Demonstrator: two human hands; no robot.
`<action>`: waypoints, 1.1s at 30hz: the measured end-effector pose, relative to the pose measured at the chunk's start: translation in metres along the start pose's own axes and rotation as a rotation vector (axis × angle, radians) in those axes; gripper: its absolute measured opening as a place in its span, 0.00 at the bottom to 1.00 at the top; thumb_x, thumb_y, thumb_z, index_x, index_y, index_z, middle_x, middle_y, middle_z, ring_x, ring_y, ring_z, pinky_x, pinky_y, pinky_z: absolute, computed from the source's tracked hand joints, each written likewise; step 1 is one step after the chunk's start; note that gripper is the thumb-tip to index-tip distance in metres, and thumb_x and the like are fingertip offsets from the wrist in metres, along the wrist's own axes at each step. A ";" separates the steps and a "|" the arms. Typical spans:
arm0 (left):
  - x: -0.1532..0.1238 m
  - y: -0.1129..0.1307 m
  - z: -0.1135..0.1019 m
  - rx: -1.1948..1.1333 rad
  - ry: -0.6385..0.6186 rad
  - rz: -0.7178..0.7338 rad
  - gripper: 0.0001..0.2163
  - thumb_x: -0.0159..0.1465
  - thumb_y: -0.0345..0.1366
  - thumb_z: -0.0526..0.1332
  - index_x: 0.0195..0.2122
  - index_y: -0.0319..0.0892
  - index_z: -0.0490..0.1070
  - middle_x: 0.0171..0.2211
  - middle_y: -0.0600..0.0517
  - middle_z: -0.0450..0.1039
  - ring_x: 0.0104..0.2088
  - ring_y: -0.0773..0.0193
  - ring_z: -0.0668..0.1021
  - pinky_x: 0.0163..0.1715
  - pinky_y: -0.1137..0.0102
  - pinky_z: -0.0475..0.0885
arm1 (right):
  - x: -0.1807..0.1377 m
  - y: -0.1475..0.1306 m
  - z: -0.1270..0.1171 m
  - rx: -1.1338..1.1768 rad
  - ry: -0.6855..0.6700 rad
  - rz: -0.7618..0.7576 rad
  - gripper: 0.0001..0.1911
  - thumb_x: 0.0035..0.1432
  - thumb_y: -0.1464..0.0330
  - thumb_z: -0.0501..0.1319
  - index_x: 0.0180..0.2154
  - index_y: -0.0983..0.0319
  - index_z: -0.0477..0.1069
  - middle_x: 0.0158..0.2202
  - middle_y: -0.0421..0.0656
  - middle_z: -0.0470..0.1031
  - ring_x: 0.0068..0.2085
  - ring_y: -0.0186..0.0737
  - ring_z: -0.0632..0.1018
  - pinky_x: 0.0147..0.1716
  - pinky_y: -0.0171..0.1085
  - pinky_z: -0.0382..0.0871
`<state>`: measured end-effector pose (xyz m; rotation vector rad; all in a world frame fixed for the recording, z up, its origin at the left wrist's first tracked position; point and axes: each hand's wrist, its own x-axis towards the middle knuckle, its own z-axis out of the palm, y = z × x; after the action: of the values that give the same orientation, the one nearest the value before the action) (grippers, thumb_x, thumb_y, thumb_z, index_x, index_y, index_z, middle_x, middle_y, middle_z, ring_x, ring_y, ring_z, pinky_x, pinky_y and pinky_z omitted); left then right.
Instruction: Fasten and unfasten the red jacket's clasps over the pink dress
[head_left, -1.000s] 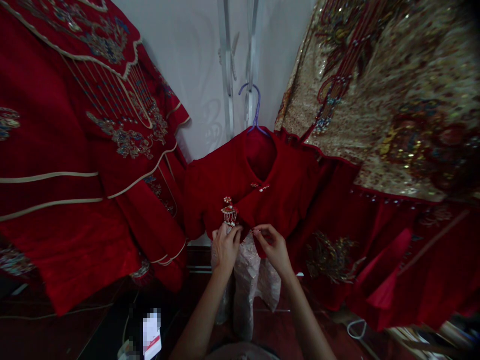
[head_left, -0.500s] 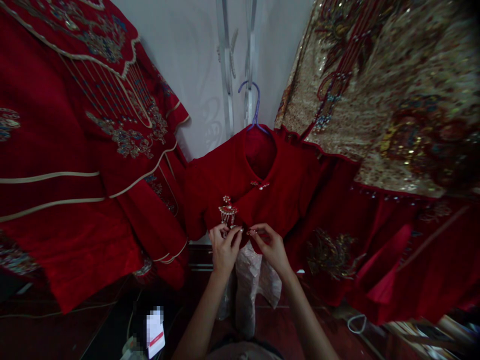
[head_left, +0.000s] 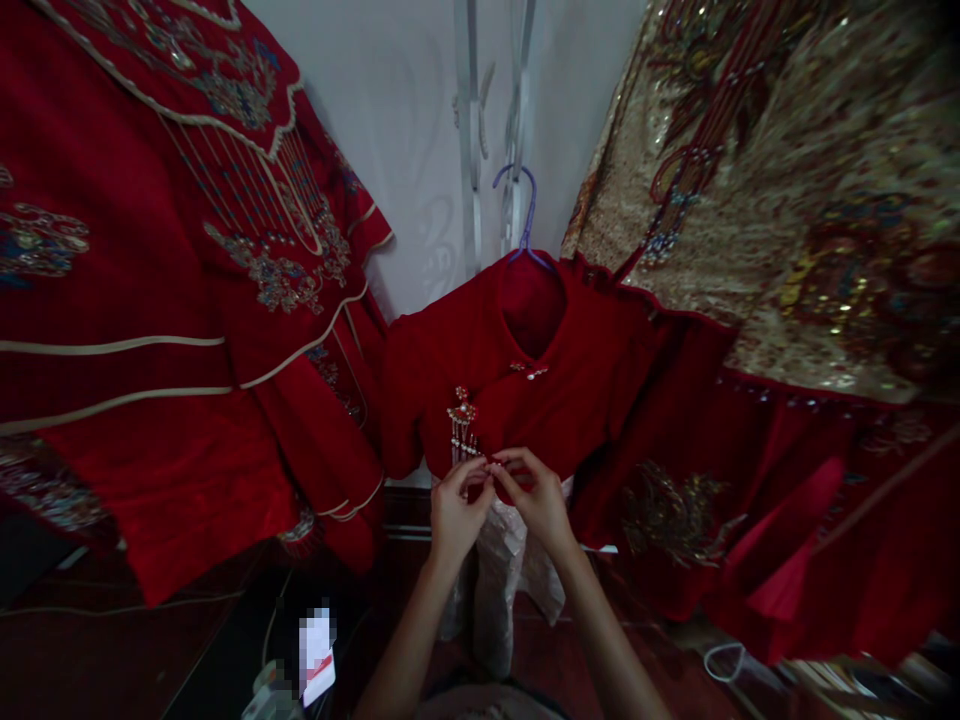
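A small red jacket (head_left: pixel 555 390) hangs on a purple hanger (head_left: pixel 525 205) against the white wall. A jewelled tassel ornament (head_left: pixel 462 425) dangles from its front flap. My left hand (head_left: pixel 457 505) and my right hand (head_left: pixel 532 495) meet at the jacket's lower front edge, just below the ornament. Both pinch at a small fastening there; the fingertips touch and hide what they hold. Pale lace fabric (head_left: pixel 502 570) hangs beneath the jacket, behind my wrists.
Large red embroidered robes (head_left: pixel 150 330) hang at the left. A gold sequinned garment (head_left: pixel 787 200) over red cloth hangs at the right. A metal rack pole (head_left: pixel 471 130) stands behind. A white card (head_left: pixel 315 645) and cables lie on the dark floor at lower left.
My two hands have drawn together until the fingertips meet at the jacket's front edge. The tassel ornament now hangs free above my left hand. The view shifted slightly.
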<state>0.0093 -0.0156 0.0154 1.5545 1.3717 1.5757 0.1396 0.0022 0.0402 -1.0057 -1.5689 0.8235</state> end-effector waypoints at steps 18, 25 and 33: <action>0.017 -0.001 -0.012 0.003 -0.084 0.007 0.08 0.56 0.31 0.61 0.36 0.40 0.76 0.31 0.50 0.77 0.31 0.66 0.78 0.32 0.72 0.73 | 0.003 0.008 0.007 -0.121 0.096 -0.053 0.10 0.58 0.62 0.58 0.40 0.59 0.72 0.37 0.45 0.71 0.37 0.39 0.74 0.37 0.38 0.72; 0.013 -0.010 -0.020 0.098 0.193 0.086 0.10 0.60 0.32 0.58 0.43 0.41 0.71 0.37 0.49 0.72 0.31 0.69 0.73 0.34 0.72 0.70 | -0.001 0.004 -0.022 -0.201 0.352 -0.027 0.09 0.59 0.62 0.57 0.38 0.60 0.70 0.34 0.44 0.70 0.33 0.37 0.71 0.34 0.36 0.67; 0.012 0.002 -0.009 0.360 0.022 0.217 0.11 0.61 0.32 0.57 0.44 0.48 0.73 0.40 0.50 0.67 0.41 0.64 0.72 0.42 0.68 0.70 | -0.003 0.010 -0.021 -0.127 0.240 -0.020 0.10 0.59 0.63 0.56 0.41 0.60 0.68 0.36 0.44 0.71 0.37 0.38 0.72 0.36 0.37 0.68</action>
<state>-0.0011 -0.0084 0.0241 1.9602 1.6119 1.5320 0.1619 0.0035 0.0346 -1.1347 -1.4356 0.5715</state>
